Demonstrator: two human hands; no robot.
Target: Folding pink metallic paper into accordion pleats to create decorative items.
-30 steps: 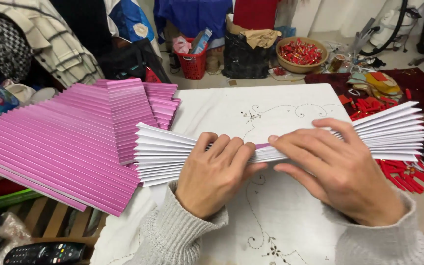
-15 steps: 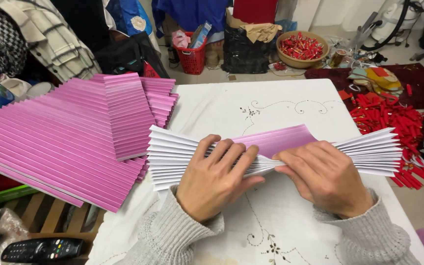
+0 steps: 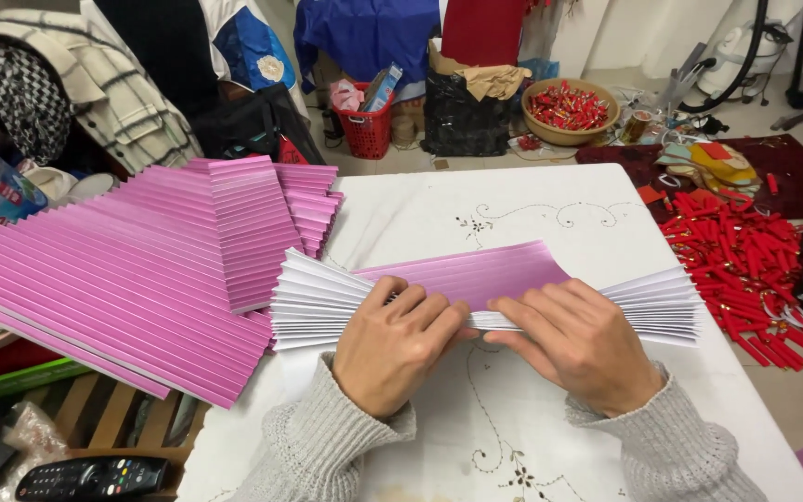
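My left hand (image 3: 400, 344) and right hand (image 3: 580, 346) lay flat, fingers curled, pressing the pleated paper (image 3: 485, 293) mid-table, its white ends fanned toward both sides. The pink stack (image 3: 132, 270) touched its left edge; bare tablecloth (image 3: 476, 209) stayed open beyond.

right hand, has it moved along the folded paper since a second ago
Yes. The right hand has slid inward along the pleated paper toward the left hand, away from the table's right edge, and more pink now shows.
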